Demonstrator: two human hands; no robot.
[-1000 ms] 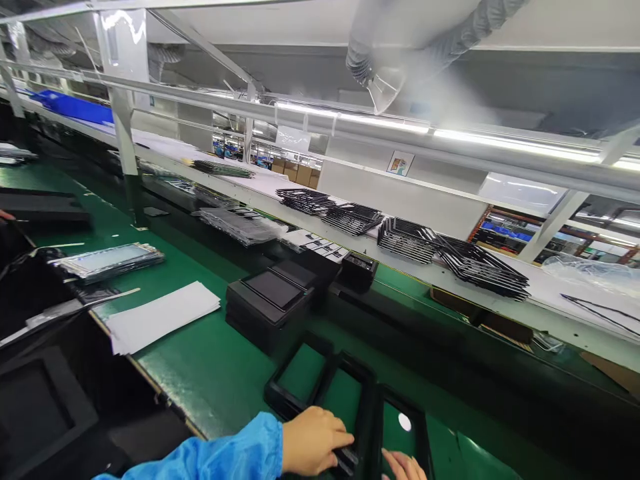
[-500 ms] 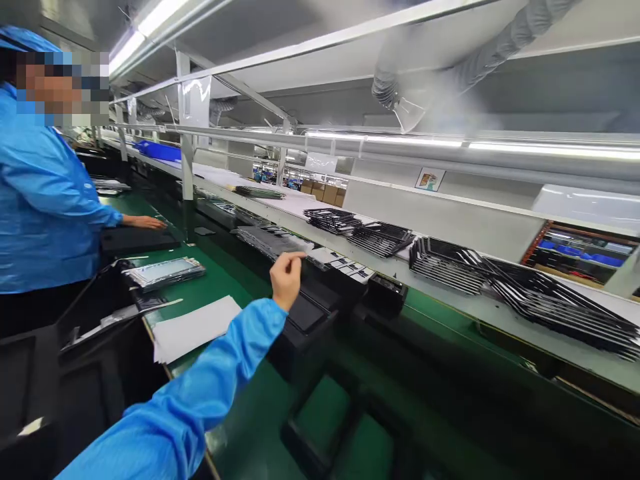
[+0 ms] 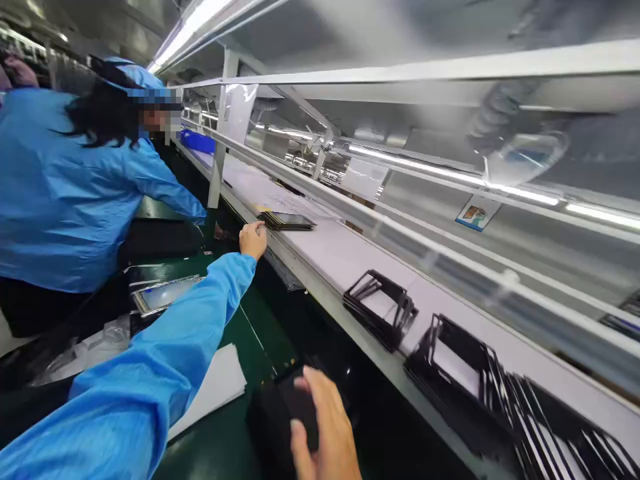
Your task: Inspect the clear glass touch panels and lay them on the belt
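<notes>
My left hand, in a blue sleeve, reaches far forward to the shelf. Its bent fingers pinch the near corner of a small stack of thin, dark flat panels. How many panels are between the fingers is hidden. Lower down, my right hand hangs with thumb and fingers apart, holding nothing. Just behind and below it on the green bench is a black block-like stack, blurred and partly covered by the hand.
Black rectangular frames lie in several piles along the white shelf. White sheets and a wrapped panel stack are on the bench. A co-worker in blue leans in at left. A metal rail runs above the shelf.
The view has swung left. My left hand went from the black frames on the bench, up and forward to the panel stack. My right hand has come back into view, and the co-worker leans farther forward.
</notes>
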